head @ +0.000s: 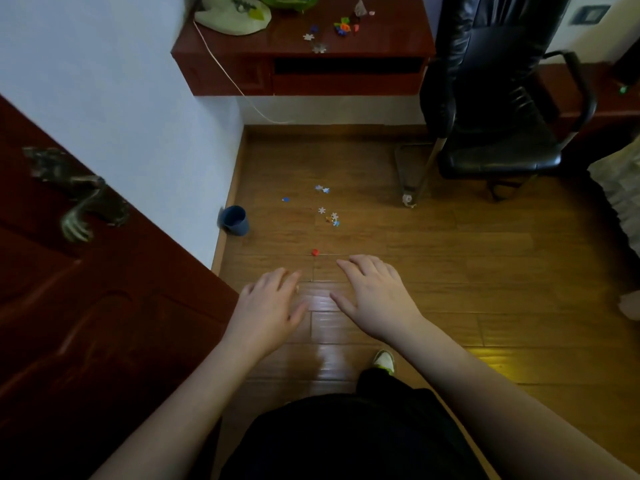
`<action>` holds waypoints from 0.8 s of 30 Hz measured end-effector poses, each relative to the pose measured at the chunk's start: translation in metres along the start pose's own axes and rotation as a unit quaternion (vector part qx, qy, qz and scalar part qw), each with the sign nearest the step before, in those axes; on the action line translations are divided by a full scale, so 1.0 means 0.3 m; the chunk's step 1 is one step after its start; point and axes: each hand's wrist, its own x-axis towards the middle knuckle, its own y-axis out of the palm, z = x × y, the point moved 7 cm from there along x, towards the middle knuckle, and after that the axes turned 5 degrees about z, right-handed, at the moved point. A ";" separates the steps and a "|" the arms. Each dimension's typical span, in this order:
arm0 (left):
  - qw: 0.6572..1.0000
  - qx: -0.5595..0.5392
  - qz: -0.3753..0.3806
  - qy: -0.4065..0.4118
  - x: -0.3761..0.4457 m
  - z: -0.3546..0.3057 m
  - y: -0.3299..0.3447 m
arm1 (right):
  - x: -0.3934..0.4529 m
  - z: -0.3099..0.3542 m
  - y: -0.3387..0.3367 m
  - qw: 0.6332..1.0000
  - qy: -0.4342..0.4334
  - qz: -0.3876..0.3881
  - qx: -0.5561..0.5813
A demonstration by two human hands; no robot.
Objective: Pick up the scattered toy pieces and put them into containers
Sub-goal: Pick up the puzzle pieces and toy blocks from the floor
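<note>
Several small toy pieces lie scattered on the wooden floor: a red piece, a blue one, a white snowflake piece, a pale pair and a mixed cluster. A blue cup stands on the floor by the wall, left of them. More coloured pieces lie on the red desk. My left hand and my right hand are held out palm down above the floor, fingers relaxed, holding nothing. The red piece lies just beyond my fingertips.
A dark red wooden door with a metal handle fills the left. A black office chair stands at the right by the desk. A white cable hangs from the desk. My foot in a light shoe is below my hands.
</note>
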 end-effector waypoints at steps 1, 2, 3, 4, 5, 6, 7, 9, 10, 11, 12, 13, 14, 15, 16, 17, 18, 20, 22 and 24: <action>1.000 -0.004 0.001 -0.017 0.034 -0.011 0.002 | 0.037 -0.041 -0.011 1.000 -0.007 0.005 -0.001; 0.999 -0.011 0.000 -0.033 0.068 -0.022 0.005 | 0.073 -0.081 -0.025 1.000 -0.012 0.008 -0.004; 0.999 -0.022 -0.003 -0.048 0.104 -0.031 0.005 | 0.110 -0.124 -0.041 1.000 -0.013 0.011 -0.006; 0.997 -0.034 -0.006 -0.062 0.138 -0.039 0.002 | 0.145 -0.164 -0.056 1.000 -0.013 0.017 -0.007; 0.996 -0.044 -0.010 -0.076 0.167 -0.047 -0.002 | 0.177 -0.199 -0.070 1.000 -0.014 0.027 -0.005; 0.995 -0.052 -0.016 -0.089 0.190 -0.052 -0.005 | 0.205 -0.227 -0.080 0.999 -0.019 0.038 -0.001; 0.993 -0.057 -0.019 -0.101 0.208 -0.055 -0.007 | 0.231 -0.246 -0.087 0.998 -0.027 0.050 0.002; 0.990 -0.063 -0.018 -0.122 0.233 -0.051 -0.006 | 0.277 -0.264 -0.096 0.996 -0.053 0.070 0.006; 0.989 -0.064 -0.016 -0.129 0.241 -0.047 -0.003 | 0.299 -0.263 -0.095 0.995 -0.067 0.076 0.006; 0.989 -0.064 -0.016 -0.135 0.251 -0.042 -0.001 | 0.321 -0.261 -0.091 0.993 -0.079 0.082 0.006; 0.988 -0.064 -0.020 -0.138 0.264 -0.036 -0.002 | 0.345 -0.257 -0.084 0.992 -0.088 0.088 0.009; 0.988 -0.067 -0.029 -0.139 0.277 -0.030 -0.009 | 0.372 -0.251 -0.076 0.991 -0.095 0.094 0.010; 0.987 -0.068 -0.042 -0.141 0.289 -0.022 -0.018 | 0.398 -0.244 -0.065 0.990 -0.102 0.101 0.008; 0.985 -0.068 -0.057 -0.147 0.306 -0.008 -0.024 | 0.432 -0.235 -0.047 0.988 -0.110 0.111 0.000; 0.983 -0.067 -0.072 -0.154 0.316 0.001 -0.027 | 0.454 -0.228 -0.029 0.985 -0.118 0.122 -0.010; 0.982 -0.068 -0.080 -0.159 0.325 0.010 -0.027 | 0.471 -0.218 -0.012 0.983 -0.126 0.134 -0.020; 0.980 -0.075 -0.081 -0.168 0.344 0.032 -0.019 | 0.503 -0.206 0.006 0.979 -0.137 0.145 -0.031; 0.976 -0.083 -0.071 -0.189 0.385 0.082 0.010 | 0.566 -0.181 0.035 0.973 -0.164 0.151 -0.063; 0.974 -0.093 -0.048 -0.200 0.441 0.132 0.034 | 0.629 -0.161 0.050 0.965 -0.188 0.151 -0.099; 0.974 -0.097 -0.029 -0.205 0.502 0.181 0.056 | 0.690 -0.154 0.059 0.961 -0.198 0.151 -0.116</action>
